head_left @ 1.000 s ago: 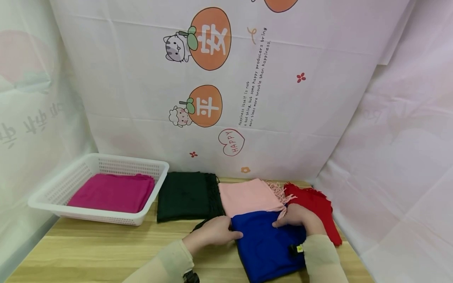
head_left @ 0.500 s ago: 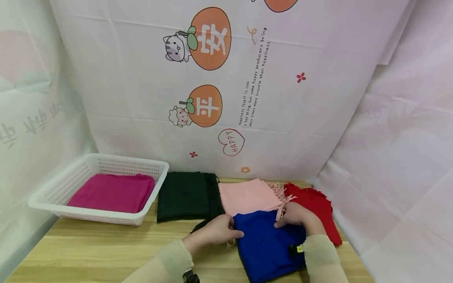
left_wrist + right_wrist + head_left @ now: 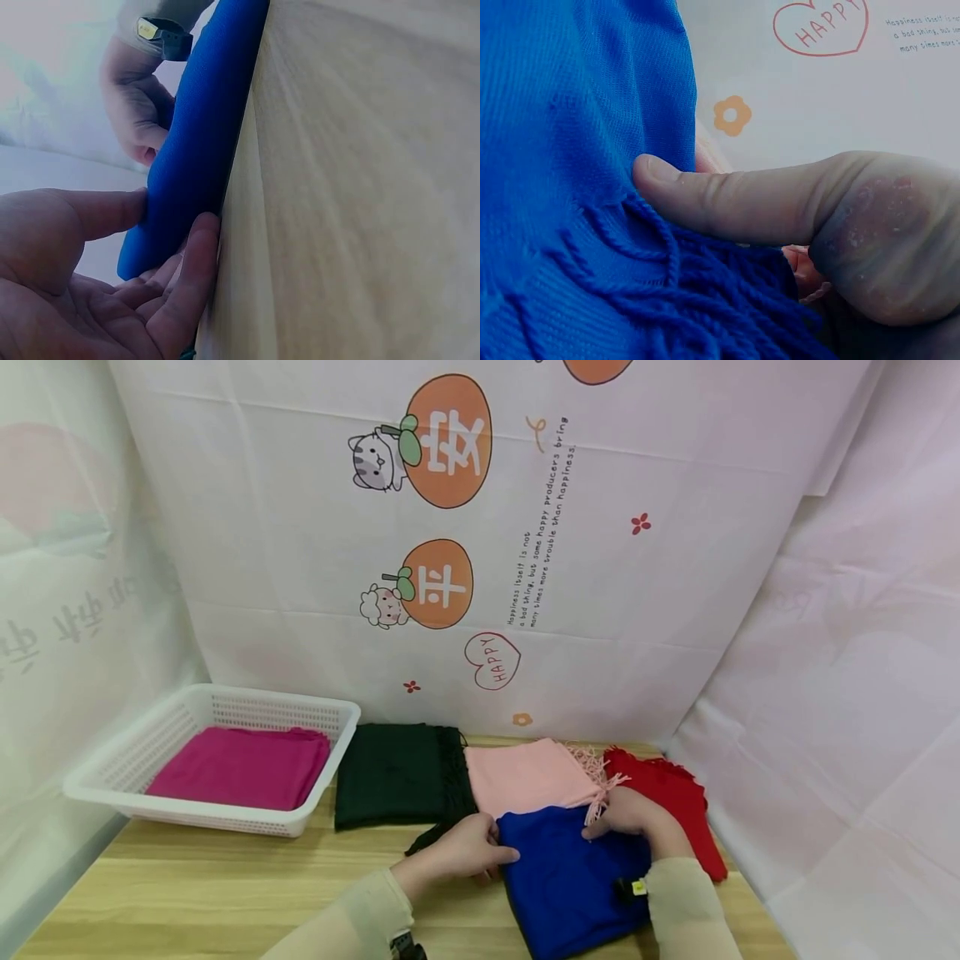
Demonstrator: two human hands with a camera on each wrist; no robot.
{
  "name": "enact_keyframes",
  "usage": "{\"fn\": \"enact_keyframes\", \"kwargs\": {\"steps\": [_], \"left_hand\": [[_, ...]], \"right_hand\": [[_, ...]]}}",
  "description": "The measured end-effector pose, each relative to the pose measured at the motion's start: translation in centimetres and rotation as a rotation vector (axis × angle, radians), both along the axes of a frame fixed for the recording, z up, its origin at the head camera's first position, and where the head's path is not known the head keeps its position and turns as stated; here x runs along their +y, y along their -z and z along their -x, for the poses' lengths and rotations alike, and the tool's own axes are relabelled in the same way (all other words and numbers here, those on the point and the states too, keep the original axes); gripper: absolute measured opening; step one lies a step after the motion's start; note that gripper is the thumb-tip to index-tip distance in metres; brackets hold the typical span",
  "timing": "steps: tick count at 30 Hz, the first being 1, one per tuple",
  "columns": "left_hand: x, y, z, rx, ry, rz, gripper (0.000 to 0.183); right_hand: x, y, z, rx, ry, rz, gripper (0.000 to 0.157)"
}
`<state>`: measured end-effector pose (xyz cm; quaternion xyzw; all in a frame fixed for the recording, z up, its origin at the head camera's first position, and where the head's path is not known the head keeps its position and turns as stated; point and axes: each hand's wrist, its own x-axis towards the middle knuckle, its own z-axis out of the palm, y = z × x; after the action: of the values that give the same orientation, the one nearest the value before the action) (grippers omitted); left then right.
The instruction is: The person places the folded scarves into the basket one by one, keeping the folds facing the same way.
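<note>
Hardly anything has moved: left hand and right hand each pinch the folded blue cloth on the table — only the magenta cloth is in the basket; green cloth, pink cloth and red cloth lie outside.

Blue scarf: matt cloth, finely ribbed weave, twisted-yarn fringe. Basket: perforated plastic, smooth. Tabletop: shows wood grain, smooth. Backdrop: matt sheeting, lightly creased.

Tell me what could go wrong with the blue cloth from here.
Lifting the blue cloth could drag the pink fringe, which overlaps its edge by the right hand. The blue fringe looks loose beside the right thumb and might tangle.
</note>
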<state>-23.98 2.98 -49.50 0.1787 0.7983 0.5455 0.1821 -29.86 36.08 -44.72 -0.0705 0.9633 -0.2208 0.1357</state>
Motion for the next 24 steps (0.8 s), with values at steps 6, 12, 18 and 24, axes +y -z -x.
{"fn": "enact_keyframes", "kwargs": {"steps": [6, 12, 18, 24], "left_hand": [[0.15, 0.04, -0.07, -0.005, -0.012, 0.007, 0.028], [0.31, 0.09, -0.03, -0.002, 0.001, 0.01, 0.028], [0.31, 0.15, -0.14, 0.016, 0.026, 0.035, 0.027], [0.24, 0.1, -0.23, 0.027, 0.028, 0.041, 0.024]], "right_hand": [[-0.01, 0.0, -0.2, -0.007, 0.008, 0.02, 0.04], [-0.04, -0.14, -0.23, -0.024, 0.003, 0.025, 0.037], [-0.04, 0.07, -0.23, -0.039, -0.01, 0.004, 0.039], [0.02, 0.3, -0.26, -0.063, 0.016, 0.06, 0.039]]}}
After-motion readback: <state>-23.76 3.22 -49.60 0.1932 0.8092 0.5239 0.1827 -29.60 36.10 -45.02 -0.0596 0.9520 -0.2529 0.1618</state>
